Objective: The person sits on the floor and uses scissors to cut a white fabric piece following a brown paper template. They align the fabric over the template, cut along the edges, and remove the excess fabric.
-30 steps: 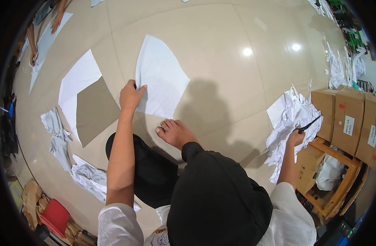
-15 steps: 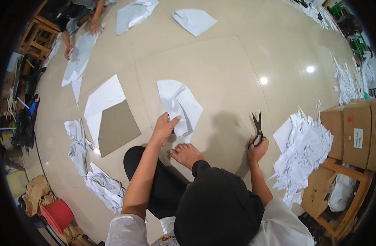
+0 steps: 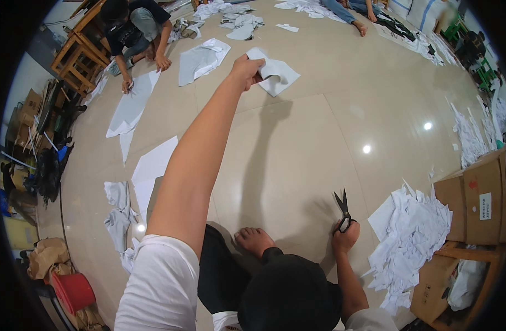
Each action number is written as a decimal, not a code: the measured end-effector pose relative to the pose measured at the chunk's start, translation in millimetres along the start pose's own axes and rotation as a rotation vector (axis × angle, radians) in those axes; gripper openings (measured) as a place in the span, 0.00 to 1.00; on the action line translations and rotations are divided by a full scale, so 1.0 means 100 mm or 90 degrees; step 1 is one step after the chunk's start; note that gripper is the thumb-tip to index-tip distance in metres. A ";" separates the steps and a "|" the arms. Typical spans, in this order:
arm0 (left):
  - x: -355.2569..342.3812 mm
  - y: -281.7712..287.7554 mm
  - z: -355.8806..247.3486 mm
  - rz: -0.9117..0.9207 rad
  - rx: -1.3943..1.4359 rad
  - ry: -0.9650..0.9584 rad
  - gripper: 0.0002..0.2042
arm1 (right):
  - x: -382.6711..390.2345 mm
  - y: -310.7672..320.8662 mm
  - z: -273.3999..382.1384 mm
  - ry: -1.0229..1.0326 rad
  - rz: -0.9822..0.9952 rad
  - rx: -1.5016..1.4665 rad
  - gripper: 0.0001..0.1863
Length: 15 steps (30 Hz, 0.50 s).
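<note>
Far out over the floor, my left hand (image 3: 247,71) is closed on a white cloth piece (image 3: 280,77), its fingers gripping the near-left edge. The cloth is curled at the hand and spreads at its far side; whether another piece lies under it I cannot tell. On the right, near the floor, my right hand (image 3: 345,238) is wrapped round the handles of black scissors (image 3: 344,209), blades parted and pointing away. A white cloth panel (image 3: 152,164) and a grey-brown panel (image 3: 152,203) lie left of my left arm, partly hidden by it.
A heap of white scraps (image 3: 413,237) lies right of my right hand, beside cardboard boxes (image 3: 482,193). At the far left a co-worker (image 3: 134,33) crouches with hands on a white cloth (image 3: 134,102). Another cloth (image 3: 203,60) lies near my left hand; a red tub (image 3: 73,291) stands lower left.
My left hand has gone from beside my foot far forward, carrying the white cloth to where another piece lay. The view has tilted up. My right hand still holds the scissors.
</note>
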State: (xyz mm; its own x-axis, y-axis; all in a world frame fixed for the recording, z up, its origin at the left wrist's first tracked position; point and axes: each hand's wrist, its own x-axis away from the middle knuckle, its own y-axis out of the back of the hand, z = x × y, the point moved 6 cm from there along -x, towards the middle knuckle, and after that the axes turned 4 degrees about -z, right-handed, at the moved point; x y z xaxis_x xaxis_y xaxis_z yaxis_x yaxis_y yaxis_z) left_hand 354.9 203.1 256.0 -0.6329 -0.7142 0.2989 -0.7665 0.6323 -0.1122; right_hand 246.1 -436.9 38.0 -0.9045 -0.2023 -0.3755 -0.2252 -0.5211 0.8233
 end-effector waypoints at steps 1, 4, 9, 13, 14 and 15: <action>0.00 0.03 0.02 -0.008 0.000 0.026 0.20 | -0.01 0.01 -0.01 -0.002 0.002 0.005 0.17; -0.02 0.49 0.30 -0.060 -0.048 0.081 0.21 | 0.01 -0.04 0.05 -0.003 0.015 0.002 0.17; 0.85 1.27 1.58 -0.044 -0.268 0.097 0.26 | -0.08 0.07 -0.11 0.041 -0.010 0.033 0.16; 1.73 2.88 2.41 -0.166 -0.651 0.025 0.25 | 0.00 -0.05 0.15 0.057 -0.018 -0.023 0.15; 1.97 3.07 2.51 -0.206 -0.709 -0.003 0.25 | -0.03 -0.04 0.14 0.056 -0.025 -0.031 0.15; 2.19 3.23 2.62 -0.247 -0.769 -0.028 0.26 | -0.04 -0.03 0.14 0.056 -0.031 -0.040 0.15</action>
State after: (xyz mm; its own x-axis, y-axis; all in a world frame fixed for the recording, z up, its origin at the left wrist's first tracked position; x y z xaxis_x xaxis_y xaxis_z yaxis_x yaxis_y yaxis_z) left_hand -59.5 172.2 37.2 -0.4110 -0.9077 0.0843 -0.3286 0.2338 0.9151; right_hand 244.7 -422.8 43.1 -0.8572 -0.2455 -0.4528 -0.2429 -0.5825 0.7757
